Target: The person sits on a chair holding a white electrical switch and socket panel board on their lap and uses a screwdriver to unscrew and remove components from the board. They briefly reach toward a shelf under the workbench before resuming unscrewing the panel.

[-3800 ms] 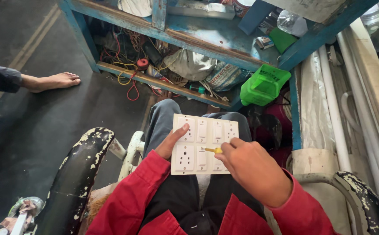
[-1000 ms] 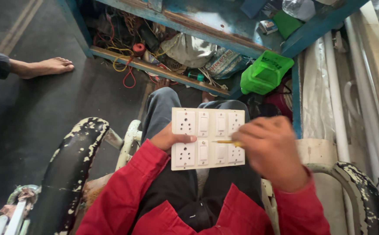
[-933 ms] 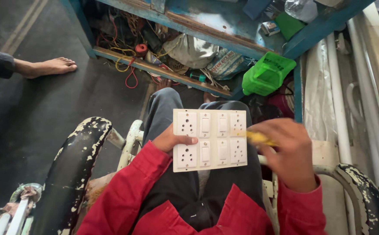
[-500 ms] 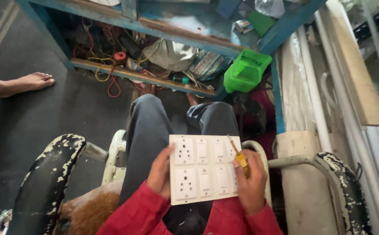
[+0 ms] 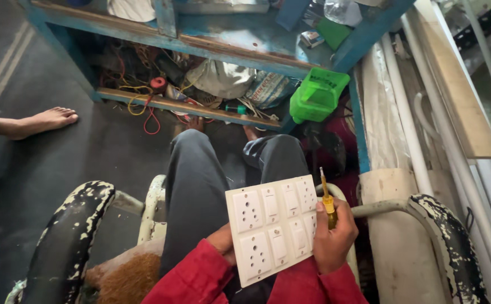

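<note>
A white switch-and-socket plate (image 5: 273, 225) with two round-pin sockets and several rocker switches rests tilted over my lap. My left hand (image 5: 224, 243) grips its lower left edge from underneath, mostly hidden by the plate. My right hand (image 5: 333, 237) holds the plate's right edge and also clasps a yellow-handled screwdriver (image 5: 326, 197), whose thin shaft points upward. I sit in a chair with dark trousers and red sleeves.
A blue wooden workbench (image 5: 240, 42) stands ahead, with tangled wires (image 5: 144, 98) and bags on its lower shelf. A green plastic box (image 5: 318, 93) hangs at its right leg. Another person's bare foot (image 5: 40, 121) rests on the floor at left. Worn chair armrests (image 5: 68, 236) flank me.
The screwdriver tip left the plate's face. My right hand moved to the plate's right edge, screwdriver now upright. The plate dropped closer to my lap and tilted.
</note>
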Motion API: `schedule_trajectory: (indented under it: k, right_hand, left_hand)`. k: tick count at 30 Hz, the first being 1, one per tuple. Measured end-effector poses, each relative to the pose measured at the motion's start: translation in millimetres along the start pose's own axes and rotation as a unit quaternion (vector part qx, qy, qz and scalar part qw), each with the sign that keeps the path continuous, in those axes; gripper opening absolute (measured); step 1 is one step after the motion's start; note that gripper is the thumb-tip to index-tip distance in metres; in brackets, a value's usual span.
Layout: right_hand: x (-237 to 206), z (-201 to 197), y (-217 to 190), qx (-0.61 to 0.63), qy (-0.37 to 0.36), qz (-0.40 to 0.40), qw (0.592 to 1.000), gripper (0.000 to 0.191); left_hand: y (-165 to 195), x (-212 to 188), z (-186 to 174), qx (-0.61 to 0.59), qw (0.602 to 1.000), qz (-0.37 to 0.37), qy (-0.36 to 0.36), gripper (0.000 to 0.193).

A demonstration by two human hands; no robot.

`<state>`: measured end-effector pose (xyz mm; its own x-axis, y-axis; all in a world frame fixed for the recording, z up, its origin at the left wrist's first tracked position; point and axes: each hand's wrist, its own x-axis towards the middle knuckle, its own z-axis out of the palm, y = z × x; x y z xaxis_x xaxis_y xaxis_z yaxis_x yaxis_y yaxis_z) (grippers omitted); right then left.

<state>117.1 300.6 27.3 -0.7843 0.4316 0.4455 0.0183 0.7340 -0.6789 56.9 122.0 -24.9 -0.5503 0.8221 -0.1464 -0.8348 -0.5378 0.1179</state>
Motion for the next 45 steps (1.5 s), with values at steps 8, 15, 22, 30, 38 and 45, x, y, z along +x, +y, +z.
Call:
schedule_trajectory:
  k: [8, 15, 22, 30, 38, 45]
  right_hand:
    - [0, 4, 2, 0.008, -0.003, 0.000, 1.000, 0.015]
    - [1, 3, -2, -0.003, -0.013, -0.027, 1.000, 0.013]
    - [0, 2, -12, -0.039, -0.016, -0.056, 0.998, 0.013]
    - [1, -5, -13, -0.092, -0.039, -0.142, 0.985, 0.017]
    - [-1, 0, -16, -0.056, -0.129, -0.119, 0.983, 0.014]
    - [-2, 3, -20, -0.060, -0.139, -0.158, 0.976, 0.021]
  left_hand:
    - [-1, 2, -3, 0.009, 1.000, -0.012, 0.010, 0.067]
    - [0, 5, -5, 0.014, 1.000, -0.008, 0.019, 0.060]
    - [4, -1, -7, 0.026, 0.999, -0.015, 0.032, 0.053]
    - [1, -25, -5, 0.048, 0.993, -0.070, 0.079, 0.046]
    - [-1, -13, -19, 0.036, 0.996, -0.054, 0.061, 0.045]
    - [1, -3, -29, 0.042, 0.998, -0.031, 0.034, 0.046]
